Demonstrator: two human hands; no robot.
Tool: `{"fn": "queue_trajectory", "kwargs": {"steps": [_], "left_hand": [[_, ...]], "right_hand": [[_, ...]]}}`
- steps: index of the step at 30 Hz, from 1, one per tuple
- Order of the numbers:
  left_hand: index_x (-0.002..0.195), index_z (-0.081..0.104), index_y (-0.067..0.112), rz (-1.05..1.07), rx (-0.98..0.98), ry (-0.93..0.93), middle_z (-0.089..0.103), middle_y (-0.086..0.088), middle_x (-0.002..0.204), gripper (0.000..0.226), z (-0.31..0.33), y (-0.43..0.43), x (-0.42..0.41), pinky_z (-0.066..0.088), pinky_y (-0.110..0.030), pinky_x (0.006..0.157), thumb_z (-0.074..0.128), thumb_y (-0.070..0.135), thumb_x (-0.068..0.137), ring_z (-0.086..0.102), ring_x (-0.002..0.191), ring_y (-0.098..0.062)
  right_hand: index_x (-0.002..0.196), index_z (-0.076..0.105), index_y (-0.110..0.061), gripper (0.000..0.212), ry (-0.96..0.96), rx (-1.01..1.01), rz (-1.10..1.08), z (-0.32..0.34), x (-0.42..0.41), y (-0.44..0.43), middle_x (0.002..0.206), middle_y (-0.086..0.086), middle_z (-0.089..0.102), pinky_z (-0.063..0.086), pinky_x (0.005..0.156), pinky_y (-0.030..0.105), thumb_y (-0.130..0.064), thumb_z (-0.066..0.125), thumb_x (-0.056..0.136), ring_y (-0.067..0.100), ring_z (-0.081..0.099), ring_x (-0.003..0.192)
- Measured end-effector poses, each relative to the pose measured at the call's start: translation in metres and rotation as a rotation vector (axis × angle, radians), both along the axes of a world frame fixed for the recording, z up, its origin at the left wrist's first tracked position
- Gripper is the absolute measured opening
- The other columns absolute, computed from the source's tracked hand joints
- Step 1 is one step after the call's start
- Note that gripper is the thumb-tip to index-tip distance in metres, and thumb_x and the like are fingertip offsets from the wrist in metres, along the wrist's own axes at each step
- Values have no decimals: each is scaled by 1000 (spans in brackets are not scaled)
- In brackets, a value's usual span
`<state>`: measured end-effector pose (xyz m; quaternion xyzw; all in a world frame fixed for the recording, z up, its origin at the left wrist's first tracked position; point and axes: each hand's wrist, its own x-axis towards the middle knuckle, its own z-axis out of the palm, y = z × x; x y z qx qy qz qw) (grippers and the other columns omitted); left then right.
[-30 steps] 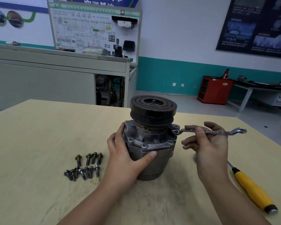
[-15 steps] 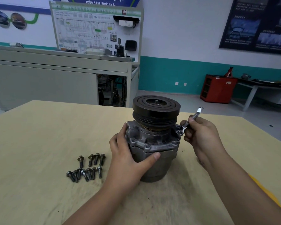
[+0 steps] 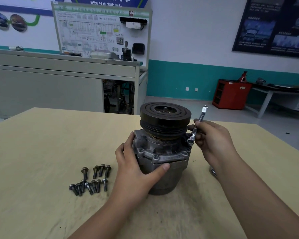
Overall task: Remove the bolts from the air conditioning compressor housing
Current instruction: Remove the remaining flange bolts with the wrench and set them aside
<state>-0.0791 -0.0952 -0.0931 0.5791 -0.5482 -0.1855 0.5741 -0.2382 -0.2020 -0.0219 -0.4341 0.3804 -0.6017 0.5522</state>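
Clamped round a slim silver wrench (image 3: 202, 114) is the right grip (image 3: 212, 140), its fingers curled about the lower half of the shaft. The wrench is held tilted, with its free end raised up and away beside the pulley (image 3: 165, 118). Its ring end is set down on the right-hand corner of the flange (image 3: 162, 156); whatever sits under the ring cannot be made out. The left grip (image 3: 136, 169) is wrapped on the left side of the compressor (image 3: 164, 178), with the thumb pressed across the front just below the flange seam and the fingers laid round the far side.

The compressor is stood upright on the bench (image 3: 33, 152), near its middle and between the two forearms, with the dark grooved pulley on top. Small round spots are seen along the flange; whether they are bolt heads or bare holes cannot be told.

Loose bolts (image 3: 91, 178) are laid on the bench just left of the left wrist, apart from the compressor: four in a farther row and a tighter cluster nearer. A small piece of bright metal (image 3: 213, 171) is seen at the edge of the right forearm, mostly hidden.

Beyond the bench, a long grey cabinet (image 3: 50, 83) is seen at the left, with a wiring diagram board (image 3: 102, 31) stood on it. A red cabinet (image 3: 230, 94) is placed against the teal-banded wall at the right, under a dark poster (image 3: 274, 26).
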Motion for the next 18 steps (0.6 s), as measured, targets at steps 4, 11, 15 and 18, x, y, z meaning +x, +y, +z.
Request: {"fn": "queue_trajectory", "kwargs": {"steps": [4,11,15,18], "left_hand": [[144,7,46,-6,1,11,17,26,128,115,1,1,-1,25,-10,97,61,73,46,20,106,35],[145,8,43,9,13,9,17,25,128,117,-3,0,0,24,-15,99,60,74,46,28,116,11],[146,7,42,5,18,18,17,27,128,119,-2,0,0,24,-14,99,60,75,44,27,112,17],[146,7,42,1,29,26,16,26,129,120,-1,0,-1,25,-15,99,59,75,43,28,111,17]], "right_hand": [[80,51,-7,19,-253,-27,-69,7,-6,7,64,8,61,36,37,14,0,43,96,5,46,37],[88,45,-9,12,-130,-267,-230,-3,-14,38,75,12,68,53,52,22,0,51,94,19,67,55],[86,46,-13,16,-6,-443,-331,-13,-15,55,76,7,71,57,59,25,-2,57,91,24,71,65],[83,50,-21,23,80,-574,-349,-19,-12,63,79,6,71,58,62,27,-1,59,89,24,71,67]]}}
